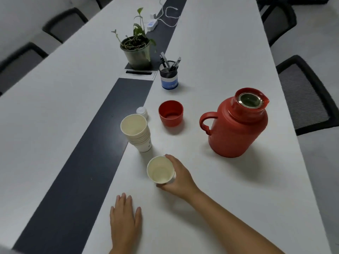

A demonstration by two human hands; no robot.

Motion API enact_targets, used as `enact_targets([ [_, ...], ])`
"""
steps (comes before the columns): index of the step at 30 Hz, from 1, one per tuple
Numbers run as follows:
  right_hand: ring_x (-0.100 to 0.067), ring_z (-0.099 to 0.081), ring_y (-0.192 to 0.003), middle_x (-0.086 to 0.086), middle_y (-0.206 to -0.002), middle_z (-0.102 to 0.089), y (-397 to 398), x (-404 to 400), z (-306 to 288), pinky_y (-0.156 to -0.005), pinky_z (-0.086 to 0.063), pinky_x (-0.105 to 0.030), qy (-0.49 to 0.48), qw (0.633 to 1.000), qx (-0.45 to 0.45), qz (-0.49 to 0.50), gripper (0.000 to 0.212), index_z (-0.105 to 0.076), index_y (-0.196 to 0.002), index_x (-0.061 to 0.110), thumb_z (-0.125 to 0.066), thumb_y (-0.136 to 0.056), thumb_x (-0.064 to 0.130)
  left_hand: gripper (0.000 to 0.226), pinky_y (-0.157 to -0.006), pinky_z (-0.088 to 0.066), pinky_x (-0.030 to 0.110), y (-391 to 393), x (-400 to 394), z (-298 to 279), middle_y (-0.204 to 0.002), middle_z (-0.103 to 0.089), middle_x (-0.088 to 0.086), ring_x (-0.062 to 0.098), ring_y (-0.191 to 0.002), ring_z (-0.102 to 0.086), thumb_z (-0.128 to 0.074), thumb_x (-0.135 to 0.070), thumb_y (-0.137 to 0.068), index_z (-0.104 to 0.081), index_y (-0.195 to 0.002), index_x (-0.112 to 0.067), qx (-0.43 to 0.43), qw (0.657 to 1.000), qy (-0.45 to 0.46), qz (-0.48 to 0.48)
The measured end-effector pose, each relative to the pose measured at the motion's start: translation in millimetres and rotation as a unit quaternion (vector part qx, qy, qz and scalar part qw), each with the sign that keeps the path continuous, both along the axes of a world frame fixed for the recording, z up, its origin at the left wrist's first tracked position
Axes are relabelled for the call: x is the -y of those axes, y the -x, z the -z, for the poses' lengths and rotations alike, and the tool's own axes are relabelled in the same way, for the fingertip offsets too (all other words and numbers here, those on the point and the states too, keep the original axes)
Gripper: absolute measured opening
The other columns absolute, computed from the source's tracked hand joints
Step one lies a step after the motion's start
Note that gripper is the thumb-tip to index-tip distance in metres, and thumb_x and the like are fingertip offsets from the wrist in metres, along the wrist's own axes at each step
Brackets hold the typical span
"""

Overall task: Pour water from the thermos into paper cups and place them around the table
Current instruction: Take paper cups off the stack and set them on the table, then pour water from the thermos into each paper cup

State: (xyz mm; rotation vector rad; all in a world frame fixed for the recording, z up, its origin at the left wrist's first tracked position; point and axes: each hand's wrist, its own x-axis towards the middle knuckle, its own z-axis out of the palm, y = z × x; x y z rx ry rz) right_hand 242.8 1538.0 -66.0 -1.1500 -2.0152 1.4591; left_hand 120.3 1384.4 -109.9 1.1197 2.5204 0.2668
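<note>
A single empty white paper cup [160, 170] is gripped by the right hand [178, 176] on the white surface [211, 198], near the stack; the left hand [125, 219] is laid flat. Pouring is judged next — the open-mouthed red thermos [236, 125] must be fetched.

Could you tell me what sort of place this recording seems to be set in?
Most likely an office meeting room. A long white table has a dark central strip with a power strip on it, black mesh chairs line both sides, and a pen holder stands near a potted plant.
</note>
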Motion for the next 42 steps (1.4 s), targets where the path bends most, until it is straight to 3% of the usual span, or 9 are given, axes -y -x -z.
enact_targets([
  [8,0.001,-0.032,-0.116,0.014,-0.129,-0.034,21.3,8.5,10.5,-0.087,-0.018,0.002,-0.006,0.999,0.024,-0.045,0.090,-0.025,-0.137,0.020,-0.077,-0.064,0.017,0.075,-0.115,-0.007,0.036,1.6,10.3,3.5,-0.150,-0.026,0.011,0.024,-0.142,-0.017,-0.016,-0.046,-0.078,-0.034,-0.137,-0.003,0.019,0.999,-0.028,-0.029],
  [12,-0.004,-0.025,-0.130,0.014,-0.136,-0.024,-5.0,0.6,11.0,-0.107,-0.023,-0.019,-0.014,0.996,0.037,-0.078,0.089,-0.019,-0.139,0.020,-0.072,-0.069,0.012,0.065,-0.112,-0.018,0.039,4.8,12.2,-1.8,-0.144,-0.036,0.016,0.030,-0.138,-0.027,-0.037,-0.033,-0.076,-0.043,-0.130,0.002,0.064,0.985,-0.131,-0.089],
  [15,-0.019,-0.039,-0.124,-0.001,-0.131,-0.039,-34.0,-20.0,5.3,-0.106,-0.032,-0.032,-0.069,0.994,-0.001,0.086,0.063,-0.037,-0.131,0.007,-0.065,-0.075,-0.001,0.066,-0.113,-0.016,0.037,8.9,5.4,-2.2,-0.147,-0.032,0.013,0.027,-0.140,-0.023,-0.034,-0.036,-0.077,-0.040,-0.133,-0.002,0.055,0.986,-0.136,-0.081],
  [19,-0.017,-0.036,-0.124,-0.010,-0.135,-0.037,-39.3,-70.3,-17.9,-0.107,-0.028,-0.032,-0.050,0.970,-0.091,0.221,0.052,-0.031,-0.133,0.003,-0.052,-0.085,0.001,0.095,-0.115,0.005,0.034,7.5,-6.4,1.0,-0.155,-0.007,0.002,0.017,-0.144,0.001,0.017,-0.064,-0.071,-0.018,-0.144,-0.013,0.000,0.999,-0.031,-0.024],
  [22,-0.015,-0.042,-0.100,-0.005,-0.110,-0.040,-16.6,-99.7,-32.0,-0.090,-0.032,-0.028,0.000,0.961,-0.088,0.263,0.020,-0.039,-0.107,0.010,-0.048,-0.089,0.014,0.130,-0.114,0.010,0.035,6.6,-10.0,5.8,-0.156,-0.004,0.003,0.018,-0.144,0.004,0.045,-0.070,-0.043,-0.015,-0.145,-0.014,-0.031,0.999,0.007,-0.017],
  [25,-0.015,-0.039,-0.088,-0.006,-0.103,-0.037,2.8,-117.7,-33.5,-0.084,-0.030,-0.029,0.040,0.930,-0.120,0.345,0.016,-0.037,-0.078,0.013,-0.045,-0.091,0.018,0.106,-0.114,0.010,0.036,3.7,-7.4,7.4,-0.155,-0.009,0.004,0.019,-0.144,0.001,0.021,-0.068,-0.064,-0.020,-0.143,-0.011,-0.026,1.000,-0.006,-0.016],
  [32,-0.006,-0.049,-0.065,0.000,-0.064,-0.047,-30.9,-72.1,-20.8,-0.080,-0.038,-0.032,0.084,0.927,-0.151,0.333,0.029,-0.046,-0.064,0.018,-0.041,-0.092,0.013,0.090,-0.114,0.007,0.034,6.1,-7.0,8.9,-0.155,-0.013,0.004,0.018,-0.144,-0.004,0.004,-0.057,-0.069,-0.022,-0.143,-0.012,-0.016,1.000,-0.001,-0.019],
  [37,-0.005,-0.047,-0.053,0.005,-0.054,-0.046,-106.5,-15.1,-21.0,-0.065,-0.039,-0.026,0.071,0.942,-0.101,0.312,0.025,-0.049,-0.065,0.021,-0.049,-0.090,0.019,0.071,-0.099,-0.035,0.054,-4.6,2.6,-5.5,-0.121,-0.055,0.030,0.047,-0.114,-0.049,-0.030,-0.045,-0.076,-0.056,-0.112,0.010,0.051,0.983,-0.177,-0.019],
  [42,-0.005,-0.062,-0.057,0.015,-0.054,-0.065,-154.8,1.3,-27.4,-0.052,-0.046,-0.007,0.029,0.936,-0.088,0.339,0.021,-0.055,-0.064,0.018,-0.059,-0.083,0.011,0.043,-0.093,-0.033,0.012,-50.1,-0.2,-33.5,-0.100,-0.062,0.014,0.016,-0.095,-0.047,-0.031,-0.044,-0.094,-0.050,-0.105,-0.007,0.072,0.932,-0.322,0.146],
])
